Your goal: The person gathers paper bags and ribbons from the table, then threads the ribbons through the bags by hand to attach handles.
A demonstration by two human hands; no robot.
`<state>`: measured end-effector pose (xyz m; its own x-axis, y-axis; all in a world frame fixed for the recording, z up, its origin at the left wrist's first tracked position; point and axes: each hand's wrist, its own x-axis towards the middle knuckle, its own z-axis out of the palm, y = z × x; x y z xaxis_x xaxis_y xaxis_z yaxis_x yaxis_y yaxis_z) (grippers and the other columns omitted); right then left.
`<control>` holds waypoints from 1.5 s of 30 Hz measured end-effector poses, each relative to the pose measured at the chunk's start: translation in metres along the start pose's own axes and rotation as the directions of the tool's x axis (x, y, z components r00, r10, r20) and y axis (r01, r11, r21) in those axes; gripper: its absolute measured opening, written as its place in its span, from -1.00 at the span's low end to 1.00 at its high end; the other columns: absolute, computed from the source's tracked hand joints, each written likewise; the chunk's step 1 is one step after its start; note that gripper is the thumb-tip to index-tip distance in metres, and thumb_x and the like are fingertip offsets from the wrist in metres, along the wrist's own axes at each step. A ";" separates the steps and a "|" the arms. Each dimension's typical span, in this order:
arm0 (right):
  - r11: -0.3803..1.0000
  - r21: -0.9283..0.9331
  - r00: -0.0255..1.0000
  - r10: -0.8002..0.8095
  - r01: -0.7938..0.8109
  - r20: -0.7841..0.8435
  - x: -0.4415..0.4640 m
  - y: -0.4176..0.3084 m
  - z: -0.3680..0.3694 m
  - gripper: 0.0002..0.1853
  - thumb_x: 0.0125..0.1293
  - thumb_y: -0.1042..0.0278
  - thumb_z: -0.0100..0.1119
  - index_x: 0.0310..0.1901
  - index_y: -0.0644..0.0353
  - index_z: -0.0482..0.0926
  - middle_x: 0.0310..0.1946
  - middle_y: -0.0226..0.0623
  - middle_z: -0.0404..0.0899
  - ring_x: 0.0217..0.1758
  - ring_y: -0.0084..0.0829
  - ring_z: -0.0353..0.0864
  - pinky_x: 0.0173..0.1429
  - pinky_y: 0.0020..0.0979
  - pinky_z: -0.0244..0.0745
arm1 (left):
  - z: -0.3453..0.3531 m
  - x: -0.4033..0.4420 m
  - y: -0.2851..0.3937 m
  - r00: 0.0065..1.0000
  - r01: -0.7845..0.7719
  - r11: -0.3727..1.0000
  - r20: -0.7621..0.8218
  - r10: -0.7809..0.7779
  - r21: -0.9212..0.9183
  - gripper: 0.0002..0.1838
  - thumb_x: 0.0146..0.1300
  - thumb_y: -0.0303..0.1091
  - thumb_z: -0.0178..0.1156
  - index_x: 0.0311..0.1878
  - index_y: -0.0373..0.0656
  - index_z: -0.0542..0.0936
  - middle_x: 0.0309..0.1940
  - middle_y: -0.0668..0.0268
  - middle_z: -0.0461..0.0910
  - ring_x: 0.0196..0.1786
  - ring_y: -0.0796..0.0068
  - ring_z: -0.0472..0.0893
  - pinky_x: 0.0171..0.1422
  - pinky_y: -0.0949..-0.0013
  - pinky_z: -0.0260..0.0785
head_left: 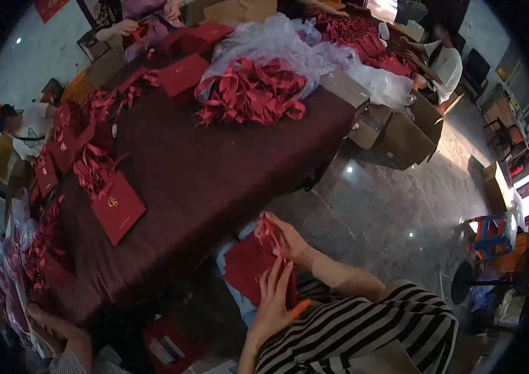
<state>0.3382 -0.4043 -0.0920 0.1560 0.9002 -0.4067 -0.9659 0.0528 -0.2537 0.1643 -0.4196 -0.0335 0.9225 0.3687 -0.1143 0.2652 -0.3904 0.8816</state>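
Observation:
A dark red paper gift bag (246,268) rests on my lap, close to the table edge. My left hand (271,305) lies along the bag's near side, its fingers pinching the bag's upper edge. Something small and orange (300,308) sticks out at the left thumb; its kind is unclear. My right hand (286,240) is closed on a red ribbon (269,232) above the bag. Part of the ribbon runs down toward the left fingertips, where the fingers hide the detail.
The table (214,162) has a dark red cloth, a red gift bag with a gold logo (118,207), and a heap of red ribbons (252,90) in clear plastic. Several people work around it. Cardboard boxes (405,137) stand on the floor at right; a fan (462,282) is nearer.

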 end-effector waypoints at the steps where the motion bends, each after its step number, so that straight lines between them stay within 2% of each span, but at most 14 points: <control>1: 0.984 0.146 0.993 0.111 -0.105 -0.038 0.000 0.003 -0.007 -0.80 0.46 0.19 0.00 -0.15 0.12 0.49 -0.26 -0.39 0.54 -0.25 -0.52 0.53 -0.15 -0.47 0.48 | 0.001 -0.002 -0.005 0.999 -0.044 0.998 -0.016 0.045 0.040 -0.12 0.18 -0.34 0.31 0.49 0.04 0.04 0.51 0.21 -0.14 0.47 -0.09 -0.07 0.46 -0.18 -0.05; 7: 0.590 0.682 0.896 0.197 -0.433 0.398 0.021 0.024 -0.051 -0.77 0.48 0.22 -0.06 -0.12 0.21 0.51 -0.23 -0.35 0.53 -0.22 -0.53 0.53 -0.13 -0.50 0.54 | 0.016 0.009 -0.042 0.956 -0.134 0.923 -0.198 0.216 0.360 -0.33 0.12 -0.36 0.35 0.32 0.01 0.34 0.22 0.20 0.29 0.26 0.04 0.26 0.27 -0.09 0.17; 9: 0.769 0.550 0.923 0.133 -0.325 0.361 0.041 0.031 -0.091 -0.77 0.47 0.24 -0.04 -0.05 0.20 0.50 -0.18 -0.36 0.54 -0.19 -0.50 0.53 -0.07 -0.46 0.54 | 0.004 0.010 -0.024 0.958 -0.121 0.817 -0.150 0.245 0.564 -0.51 0.09 -0.48 0.32 0.13 -0.03 0.50 0.06 0.21 0.40 0.17 0.08 0.34 0.20 0.04 0.23; 11: 0.991 -0.018 0.990 0.131 -0.130 0.051 0.013 0.016 -0.049 -0.77 0.46 0.28 -0.01 0.02 0.17 0.50 -0.12 -0.37 0.55 -0.15 -0.47 0.54 0.00 -0.43 0.53 | -0.007 0.012 -0.016 0.974 -0.135 0.866 -0.095 0.205 0.482 -0.54 0.09 -0.51 0.31 0.10 -0.03 0.53 0.03 0.21 0.43 0.12 0.09 0.39 0.18 0.06 0.24; 12: 0.954 -0.295 0.963 0.034 0.049 0.268 0.011 0.001 -0.034 -0.76 0.45 0.30 0.02 0.06 0.16 0.50 -0.09 -0.35 0.56 -0.09 -0.48 0.55 0.02 -0.42 0.51 | -0.013 0.011 -0.014 0.986 -0.133 0.907 -0.044 0.163 0.399 -0.57 0.09 -0.53 0.29 0.07 -0.03 0.55 -0.01 0.21 0.46 0.08 0.10 0.43 0.16 0.07 0.25; 14: 0.500 -0.787 0.932 -0.227 0.361 0.283 -0.006 -0.033 -0.006 -0.75 0.39 0.37 0.06 0.06 0.20 0.50 -0.13 -0.32 0.57 -0.14 -0.56 0.55 -0.12 -0.51 0.52 | -0.023 0.005 -0.022 0.991 -0.106 0.920 -0.040 0.130 0.378 -0.58 0.09 -0.53 0.29 0.06 -0.05 0.56 -0.07 0.21 0.50 0.02 0.12 0.47 0.13 0.09 0.26; 18: 0.084 -0.880 0.810 -0.441 0.467 0.387 -0.015 -0.128 0.047 -0.82 0.39 0.44 0.04 -0.04 0.23 0.56 -0.24 -0.43 0.59 -0.24 -0.66 0.53 -0.25 -0.58 0.47 | -0.040 0.001 -0.019 0.984 0.001 0.931 -0.167 0.065 0.365 -0.70 0.16 -0.41 0.24 -0.01 -0.11 0.57 -0.23 0.23 0.59 -0.11 0.18 0.54 -0.02 0.16 0.33; 22: -0.457 -0.716 0.446 -0.569 0.527 0.691 0.034 -0.199 0.082 -0.87 0.28 0.46 0.15 -0.17 0.25 0.59 -0.30 -0.21 0.58 -0.32 -0.30 0.59 -0.17 -0.39 0.49 | -0.024 0.013 -0.059 0.968 0.120 0.883 -0.250 -0.003 0.454 -0.69 0.27 -0.38 0.19 0.07 -0.20 0.53 -0.12 0.04 0.59 0.00 0.02 0.53 0.12 0.07 0.34; 25: -0.613 -0.684 0.403 -0.554 0.395 0.728 0.078 -0.216 0.106 -0.85 0.22 0.41 0.20 -0.18 0.18 0.60 -0.23 -0.23 0.55 -0.24 -0.21 0.54 -0.15 -0.33 0.50 | -0.001 0.018 -0.097 0.943 0.268 0.871 -0.298 -0.149 0.411 -0.68 0.29 -0.38 0.14 0.09 -0.23 0.46 -0.08 -0.01 0.55 0.01 -0.05 0.51 0.10 0.04 0.34; 27: -0.930 -0.278 0.073 -0.268 0.240 0.961 0.101 -0.213 0.123 -0.79 0.11 0.40 0.25 -0.18 0.09 0.61 -0.14 -0.32 0.51 -0.08 -0.25 0.49 -0.12 -0.31 0.51 | 0.001 0.015 -0.105 0.915 0.333 0.873 -0.344 -0.209 0.357 -0.68 0.29 -0.40 0.12 0.09 -0.23 0.44 -0.07 -0.02 0.53 0.00 -0.06 0.51 0.08 0.04 0.34; 29: -0.986 -0.088 0.220 -0.055 0.143 0.974 0.121 -0.205 0.134 -0.73 0.02 0.43 0.24 -0.17 -0.01 0.61 -0.06 -0.38 0.47 0.05 -0.29 0.41 -0.10 -0.31 0.53 | -0.006 0.013 -0.103 0.912 0.295 0.942 -0.343 -0.227 0.160 -0.69 0.28 -0.44 0.11 0.09 -0.21 0.41 -0.07 -0.04 0.51 -0.03 -0.08 0.51 0.02 0.03 0.37; 33: -0.979 0.103 0.368 0.163 0.179 0.915 0.157 -0.182 0.129 -0.79 0.04 0.44 0.16 -0.23 0.10 0.60 -0.14 -0.37 0.48 0.00 -0.31 0.41 -0.13 -0.36 0.56 | -0.018 0.009 -0.092 0.912 0.359 0.880 -0.316 -0.261 0.311 -0.72 0.28 -0.45 0.13 0.05 -0.21 0.45 -0.08 -0.03 0.52 -0.02 -0.07 0.51 -0.01 0.05 0.38; 39: -0.905 -0.055 0.441 0.151 0.421 0.885 0.122 -0.093 0.109 -0.85 0.07 0.40 0.18 -0.29 0.10 0.49 -0.31 -0.40 0.45 -0.16 -0.34 0.49 -0.27 -0.37 0.53 | -0.008 0.017 -0.087 0.869 0.210 0.975 -0.471 -0.150 0.077 -0.73 0.20 -0.47 0.15 -0.01 -0.16 0.52 -0.18 0.05 0.56 -0.11 -0.04 0.53 0.01 0.03 0.37; 45: -0.760 -0.459 0.752 0.059 0.460 0.657 0.081 -0.112 0.145 -0.82 0.24 0.33 0.15 -0.17 0.17 0.60 -0.23 -0.24 0.59 -0.12 -0.18 0.59 -0.11 -0.22 0.50 | 0.001 0.012 -0.097 0.908 0.256 0.861 -0.415 -0.058 0.440 -0.62 0.19 -0.47 0.15 0.11 -0.10 0.51 -0.20 0.13 0.55 -0.05 0.00 0.49 0.02 0.03 0.31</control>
<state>0.4288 -0.2747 0.0306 -0.0753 0.9639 0.2555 0.9005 0.1758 -0.3978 0.1501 -0.3777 -0.1212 0.7059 0.7074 0.0353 0.5877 -0.6127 0.5284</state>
